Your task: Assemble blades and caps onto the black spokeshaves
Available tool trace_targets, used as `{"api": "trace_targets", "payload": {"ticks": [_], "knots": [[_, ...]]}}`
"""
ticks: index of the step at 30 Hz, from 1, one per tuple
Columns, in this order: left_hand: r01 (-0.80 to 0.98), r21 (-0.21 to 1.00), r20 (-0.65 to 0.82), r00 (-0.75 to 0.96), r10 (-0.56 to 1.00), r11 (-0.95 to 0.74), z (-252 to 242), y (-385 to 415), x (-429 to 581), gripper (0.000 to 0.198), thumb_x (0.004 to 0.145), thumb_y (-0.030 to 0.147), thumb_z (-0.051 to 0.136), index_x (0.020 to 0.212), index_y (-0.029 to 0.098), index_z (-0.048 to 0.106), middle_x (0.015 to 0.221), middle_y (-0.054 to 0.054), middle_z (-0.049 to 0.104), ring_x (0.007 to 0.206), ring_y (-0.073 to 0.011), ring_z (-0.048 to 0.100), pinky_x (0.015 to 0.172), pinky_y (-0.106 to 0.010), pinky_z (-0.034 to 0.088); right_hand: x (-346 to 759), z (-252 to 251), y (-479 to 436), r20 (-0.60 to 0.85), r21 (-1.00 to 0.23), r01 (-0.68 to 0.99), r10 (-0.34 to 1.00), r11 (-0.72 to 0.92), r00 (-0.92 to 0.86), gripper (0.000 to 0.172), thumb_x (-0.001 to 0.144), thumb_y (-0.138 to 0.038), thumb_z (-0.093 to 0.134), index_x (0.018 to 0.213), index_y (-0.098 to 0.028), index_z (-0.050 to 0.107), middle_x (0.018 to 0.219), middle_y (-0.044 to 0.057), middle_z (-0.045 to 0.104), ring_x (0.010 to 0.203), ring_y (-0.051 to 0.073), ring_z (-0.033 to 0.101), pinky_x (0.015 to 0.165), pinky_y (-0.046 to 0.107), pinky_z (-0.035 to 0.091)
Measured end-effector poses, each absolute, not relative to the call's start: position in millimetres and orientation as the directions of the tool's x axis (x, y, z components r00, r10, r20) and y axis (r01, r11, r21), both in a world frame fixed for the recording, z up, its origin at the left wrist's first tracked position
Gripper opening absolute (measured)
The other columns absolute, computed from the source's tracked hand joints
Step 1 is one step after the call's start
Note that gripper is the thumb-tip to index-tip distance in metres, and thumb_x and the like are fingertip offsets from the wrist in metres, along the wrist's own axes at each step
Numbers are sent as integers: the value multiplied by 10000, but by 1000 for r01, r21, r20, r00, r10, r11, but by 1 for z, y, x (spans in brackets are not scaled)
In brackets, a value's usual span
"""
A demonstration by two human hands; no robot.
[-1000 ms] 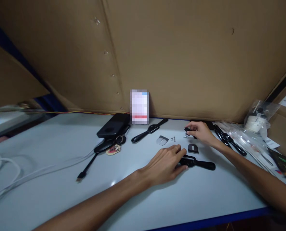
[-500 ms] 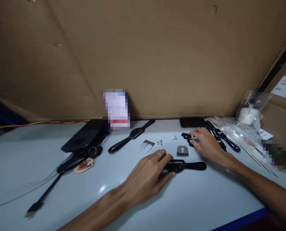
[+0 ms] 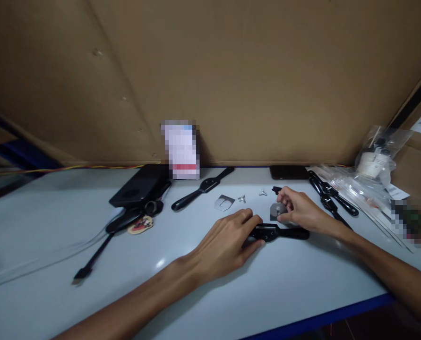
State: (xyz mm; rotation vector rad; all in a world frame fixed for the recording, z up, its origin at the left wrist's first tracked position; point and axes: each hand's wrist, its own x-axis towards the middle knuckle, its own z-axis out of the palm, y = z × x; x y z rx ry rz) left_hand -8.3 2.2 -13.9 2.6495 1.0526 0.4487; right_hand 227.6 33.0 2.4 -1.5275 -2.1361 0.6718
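A black spokeshave body (image 3: 291, 233) lies across the table in front of me. My left hand (image 3: 233, 238) is closed around its left end, with the thumb along the near side. Just beyond it, my right hand (image 3: 297, 208) pinches the right edge of a flat grey spokeshave blade (image 3: 274, 211) that has a keyhole slot. The blade rests on the table. A small black piece (image 3: 277, 190) shows partly behind the right fingertips. To the left lie a second slotted blade (image 3: 225, 203) and two silver thumbscrews, one nearer (image 3: 242, 199) and one farther (image 3: 263, 193).
Another spokeshave body (image 3: 205, 185) lies at back left, and more (image 3: 332, 193) lie at right by plastic bags (image 3: 359, 198). A black box (image 3: 139, 186), cable (image 3: 95, 257) and keychain (image 3: 140, 225) occupy the left. A phone (image 3: 288, 173) lies near the cardboard wall (image 3: 231, 85).
My right hand has moved from the small black pieces toward me, onto the blade's right edge. My left hand stays on the spokeshave body. The camera view has shifted slightly.
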Motion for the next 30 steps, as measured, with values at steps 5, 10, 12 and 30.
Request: {"api": "trace_targets", "payload": {"ticks": [5, 10, 12, 30], "knots": [[644, 356, 187, 661, 726, -678, -13, 6, -10, 208, 939, 307, 579, 1118, 203, 598, 998, -57, 615, 865, -233, 601, 725, -375, 496, 224, 7, 22, 398, -563, 656, 861, 503, -318, 93, 849, -160, 630, 833, -224, 695, 812, 26, 686, 735, 188, 605, 681, 331, 444], [684, 384, 210, 589, 780, -620, -16, 8, -10, 190, 919, 283, 617, 1073, 189, 560, 1025, -64, 628, 896, -243, 609, 750, -391, 505, 214, 0, 4, 562, -405, 562, 681, 721, -469, 189, 954, -188, 557, 906, -201, 739, 865, 72, 703, 781, 199, 645, 703, 344, 507], [685, 399, 214, 577, 788, -610, -17, 8, -10, 187, 900, 264, 635, 1042, 187, 542, 1014, -59, 633, 870, -233, 605, 731, -383, 501, 211, -6, -1, 533, -319, 556, 631, 767, -564, 228, 966, -167, 518, 931, -178, 743, 884, 99, 700, 789, 212, 636, 696, 356, 516], [636, 457, 237, 587, 774, -622, -21, 6, -13, 166, 879, 243, 622, 996, 223, 506, 907, -7, 630, 736, -183, 564, 618, -312, 406, 216, 3, 19, -11, -991, 137, 988, 10, -156, 255, 697, -276, 735, 841, -225, 531, 751, -23, 611, 675, 166, 644, 647, 319, 527]]}}
